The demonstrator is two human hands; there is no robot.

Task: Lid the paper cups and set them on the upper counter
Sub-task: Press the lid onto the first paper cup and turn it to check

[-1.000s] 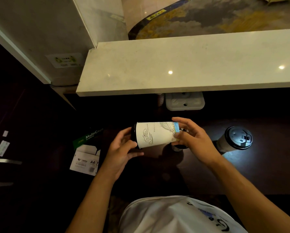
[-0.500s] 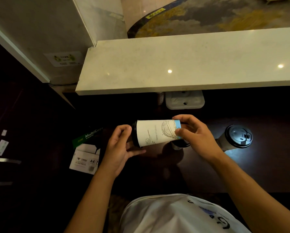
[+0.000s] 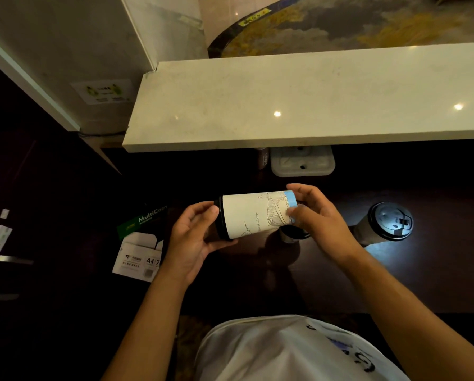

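Observation:
I hold a white paper cup on its side above the dark lower counter. It has a line drawing, a blue band at its base and a black lid on its left end. My left hand cups the lidded end. My right hand grips the base end. A second lidded cup stands upright to the right. Another cup with a dark lid is partly hidden beneath my right hand. The pale stone upper counter runs across above.
A box of A4 copy paper sits lower left of my hands. A white plastic holder and a small bottle stand under the upper counter's edge. A wall pillar bounds the left.
The cup has turned in my hands, so the drawing has shifted around its side. Both hands and the cup have moved slightly up and to the right.

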